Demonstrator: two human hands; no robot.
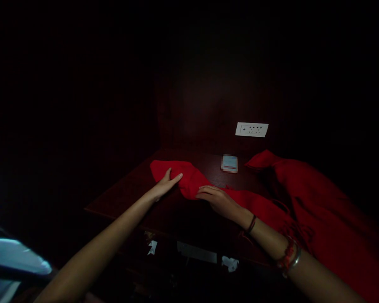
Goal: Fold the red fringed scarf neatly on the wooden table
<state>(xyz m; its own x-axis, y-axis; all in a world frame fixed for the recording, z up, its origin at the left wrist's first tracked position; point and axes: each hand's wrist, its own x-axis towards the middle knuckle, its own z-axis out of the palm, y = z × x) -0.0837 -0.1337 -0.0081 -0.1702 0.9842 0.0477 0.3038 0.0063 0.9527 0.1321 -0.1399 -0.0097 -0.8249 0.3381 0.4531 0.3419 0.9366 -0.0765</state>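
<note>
A long red cloth [189, 174] lies bunched across a dark wooden table [126, 189], its narrow end at the left. My left hand [166, 184] rests on that left end, thumb and fingers spread apart. My right hand [217, 198] lies over the middle part of the cloth, its fingers close together and bent at the cloth's near edge; whether they pinch it is unclear. More red fabric [322, 189] spreads from the table's right side toward the lower right, beyond my right forearm.
A small pale blurred item [229, 163] lies near the back of the table. A white socket plate [252, 129] is on the wall. Whitish scraps [196, 252] show below the table's front edge. Something bright and bluish [17, 256] is at the lower left.
</note>
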